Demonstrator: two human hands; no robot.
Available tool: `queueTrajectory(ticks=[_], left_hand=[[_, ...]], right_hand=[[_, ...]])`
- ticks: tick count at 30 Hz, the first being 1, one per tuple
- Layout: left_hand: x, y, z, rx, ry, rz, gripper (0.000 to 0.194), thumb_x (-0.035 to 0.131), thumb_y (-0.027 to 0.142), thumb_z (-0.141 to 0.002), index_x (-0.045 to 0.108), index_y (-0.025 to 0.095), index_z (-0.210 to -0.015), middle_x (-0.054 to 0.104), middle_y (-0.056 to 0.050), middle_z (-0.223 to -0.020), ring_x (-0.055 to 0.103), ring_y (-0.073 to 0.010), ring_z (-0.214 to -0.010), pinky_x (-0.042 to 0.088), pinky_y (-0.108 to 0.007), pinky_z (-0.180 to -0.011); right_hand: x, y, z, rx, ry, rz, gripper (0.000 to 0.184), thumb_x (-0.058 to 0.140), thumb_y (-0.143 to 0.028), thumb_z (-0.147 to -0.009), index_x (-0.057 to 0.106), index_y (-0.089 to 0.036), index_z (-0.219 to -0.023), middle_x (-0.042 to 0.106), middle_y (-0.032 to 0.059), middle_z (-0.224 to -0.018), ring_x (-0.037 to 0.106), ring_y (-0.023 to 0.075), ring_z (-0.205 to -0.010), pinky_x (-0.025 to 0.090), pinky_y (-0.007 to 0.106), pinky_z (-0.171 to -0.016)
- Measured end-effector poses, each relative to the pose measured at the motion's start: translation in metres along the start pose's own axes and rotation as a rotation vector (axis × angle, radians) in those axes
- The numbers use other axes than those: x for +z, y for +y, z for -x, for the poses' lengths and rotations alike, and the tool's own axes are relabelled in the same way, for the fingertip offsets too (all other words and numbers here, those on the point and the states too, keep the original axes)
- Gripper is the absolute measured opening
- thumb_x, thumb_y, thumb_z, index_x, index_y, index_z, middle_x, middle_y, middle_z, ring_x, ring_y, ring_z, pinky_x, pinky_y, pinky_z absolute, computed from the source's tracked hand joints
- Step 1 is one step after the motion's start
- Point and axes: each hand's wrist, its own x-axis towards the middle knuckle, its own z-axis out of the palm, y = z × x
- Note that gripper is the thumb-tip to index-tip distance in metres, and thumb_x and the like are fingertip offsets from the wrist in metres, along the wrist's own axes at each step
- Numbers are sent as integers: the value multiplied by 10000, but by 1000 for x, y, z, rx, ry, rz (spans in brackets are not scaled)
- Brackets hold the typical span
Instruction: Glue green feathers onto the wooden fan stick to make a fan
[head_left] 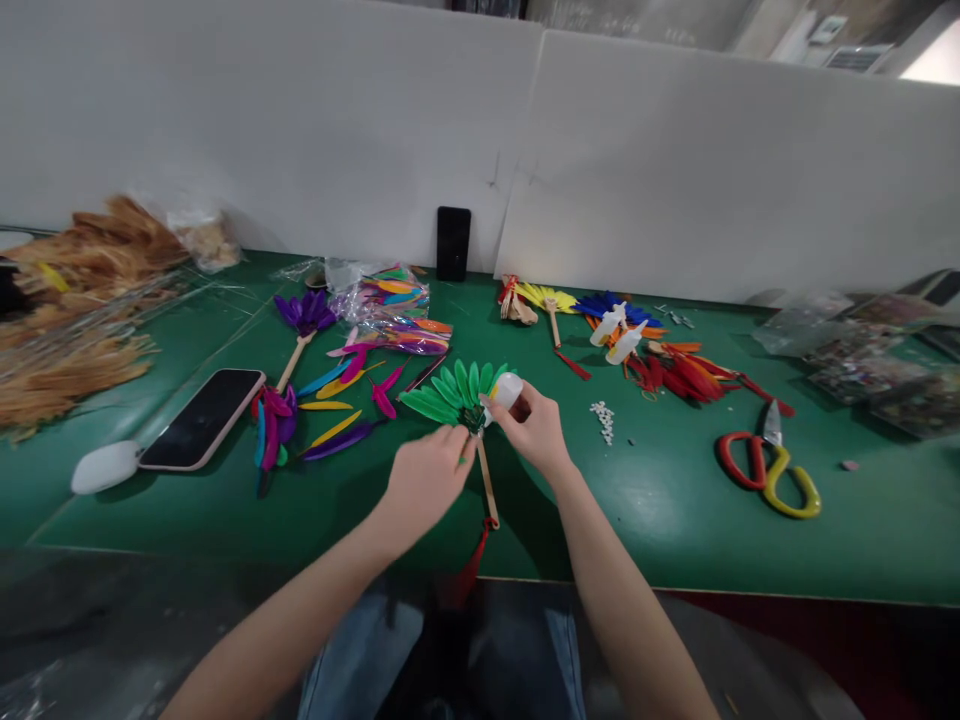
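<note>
A green feather fan [459, 390] is spread over the table in front of me, its thin wooden handle [487, 480] pointing toward me with a red tassel [474, 560] at the end. My left hand [429, 474] is closed at the fan's base, where the feathers meet the handle; its fingertips are partly hidden. In my right hand [536, 432] is a small white squeeze bottle [504, 392], tipped down over the fan's dark centre. The bottle's tip is hard to make out. Small white beads [603, 422] lie in a little heap to the right.
Left are a phone [204, 418], a white case [106, 467], a purple feather fan [305, 312] and loose feathers [334, 428]. Behind are a yellow fan [546, 296] and two more white bottles [624, 342]. Scissors [772, 460] lie right; a white partition [300, 130] stands behind.
</note>
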Motion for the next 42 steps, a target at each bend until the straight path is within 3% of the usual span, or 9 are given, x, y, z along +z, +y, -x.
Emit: queueTrajectory(ticks=[3,7,14,20,42], left_hand=[[8,18,28,-3,-164,-54,311,431,305,-896,555,150,-1136,665,-50,-766,627,-184,-628,365,-244,-480],[18,22,43,25,-245,-58,386,447,321,-894,510,147,-1232,665,-42,-720,636,-189,-615,399,-251,-488],[30,15,50,37,-146,-69,386,450,320,-893,532,131,-1219,650,-32,-672,624,-175,-570,399,-255,-467],[29,15,53,83,-54,-50,390,413,358,-905,555,134,-1191,612,-15,-604,599,-169,-522,391,-263,-449],[28,15,53,84,-85,-63,421,422,404,-895,525,168,-1228,598,-16,-627,592,-164,-544,378,-252,-453]], right_hand=[[1,-1,0,7,6,12,239,597,-410,-742,522,-186,-712,380,-57,-513,323,88,-445,257,224,-434],[1,-1,0,9,-2,21,253,591,-425,-741,512,-189,-698,385,-52,-507,324,91,-441,261,224,-432],[2,-1,0,25,28,20,207,609,-373,-733,521,-187,-708,373,-62,-509,323,82,-436,266,216,-428],[3,-4,0,13,-25,50,255,604,-423,-739,518,-189,-686,395,-53,-504,353,91,-439,293,220,-432],[5,-4,2,48,-42,-136,315,597,-464,-745,601,-151,-784,574,17,-609,453,113,-486,326,225,-432]])
